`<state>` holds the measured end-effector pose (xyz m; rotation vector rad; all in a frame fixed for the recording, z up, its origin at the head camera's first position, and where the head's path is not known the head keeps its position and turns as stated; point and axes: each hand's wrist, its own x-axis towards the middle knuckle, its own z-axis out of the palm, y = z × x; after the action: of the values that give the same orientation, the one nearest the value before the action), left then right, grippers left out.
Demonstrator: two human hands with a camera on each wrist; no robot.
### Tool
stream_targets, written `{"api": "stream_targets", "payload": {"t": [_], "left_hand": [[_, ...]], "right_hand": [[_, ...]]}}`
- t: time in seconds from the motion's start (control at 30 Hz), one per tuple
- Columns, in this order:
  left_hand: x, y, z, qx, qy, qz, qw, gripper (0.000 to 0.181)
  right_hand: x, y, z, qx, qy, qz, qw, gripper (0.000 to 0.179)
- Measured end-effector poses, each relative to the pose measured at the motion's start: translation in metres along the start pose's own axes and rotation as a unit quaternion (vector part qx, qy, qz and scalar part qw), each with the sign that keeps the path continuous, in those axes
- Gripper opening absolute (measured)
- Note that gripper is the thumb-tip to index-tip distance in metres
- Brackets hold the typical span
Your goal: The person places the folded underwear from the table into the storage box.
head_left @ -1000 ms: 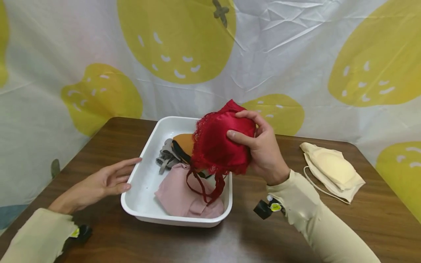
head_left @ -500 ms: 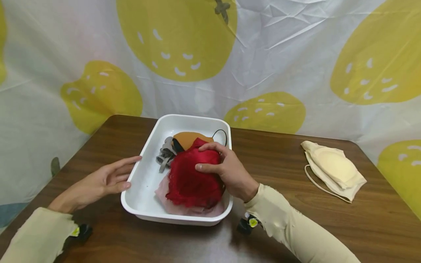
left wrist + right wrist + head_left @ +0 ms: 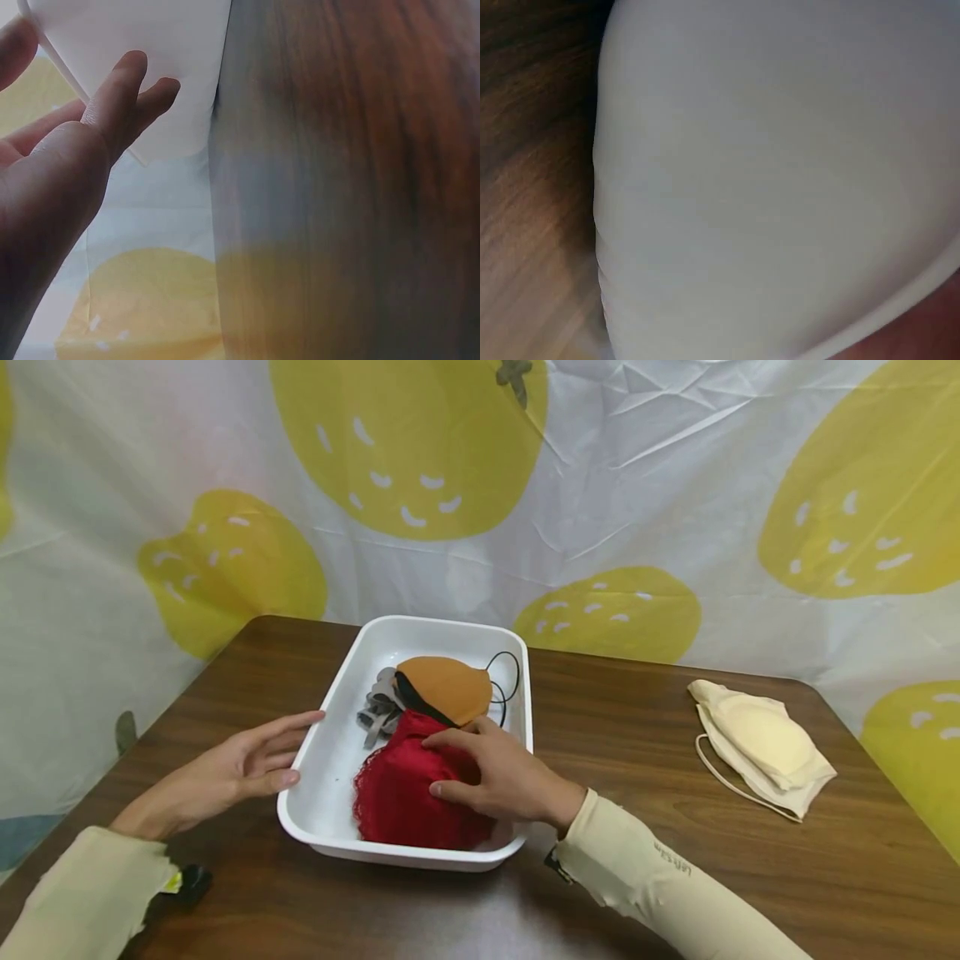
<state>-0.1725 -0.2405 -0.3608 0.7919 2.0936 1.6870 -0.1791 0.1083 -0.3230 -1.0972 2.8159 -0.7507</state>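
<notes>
A red satin bra [image 3: 412, 793] with a lace edge lies cup up in the front of a white tray [image 3: 405, 857]. My right hand [image 3: 510, 777] rests on it, thumb and forefinger spread apart over the cup. The pink garment under it is almost wholly hidden. My left hand [image 3: 213, 777] touches the tray's left rim with its fingers extended; the left wrist view shows those fingers [image 3: 124, 86] along the tray's outer wall. Behind the red bra sit an orange bra [image 3: 450, 685] with black edging and a bundle of grey straps [image 3: 381, 714].
A cream bra [image 3: 761, 743] with a thin strap lies folded at the right of the brown wooden table [image 3: 615, 727]. A white curtain [image 3: 450, 577] with yellow fruit prints hangs behind the table. The tray's wall [image 3: 742, 187] fills most of the right wrist view.
My right hand has brought the red bra down from above the tray onto the pink garment, and its grip has loosened. The left hand has stayed at the rim.
</notes>
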Motion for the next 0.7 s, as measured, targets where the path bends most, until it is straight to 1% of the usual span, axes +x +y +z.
{"api": "stream_targets", "payload": {"t": [0.17, 0.3, 0.53, 0.7], "left_hand": [[0.0006, 0.0007, 0.0009, -0.003, -0.003, 0.004, 1.0000, 0.070], [0.0009, 0.0008, 0.0014, -0.004, -0.004, 0.004, 1.0000, 0.069], [0.0006, 0.0005, 0.0010, 0.000, 0.003, -0.008, 1.0000, 0.070], [0.0006, 0.0004, 0.0005, -0.001, 0.001, -0.007, 1.0000, 0.070]], "right_hand": [[-0.0015, -0.0001, 0.0029, -0.053, 0.001, -0.017, 0.9984, 0.047], [-0.0029, 0.0002, 0.0041, -0.080, 0.004, -0.033, 0.9963, 0.048], [-0.0045, 0.0005, 0.0022, -0.083, 0.000, -0.039, 0.9958, 0.049], [-0.0047, 0.0008, 0.0022, -0.082, -0.012, -0.036, 0.9959, 0.050]]}}
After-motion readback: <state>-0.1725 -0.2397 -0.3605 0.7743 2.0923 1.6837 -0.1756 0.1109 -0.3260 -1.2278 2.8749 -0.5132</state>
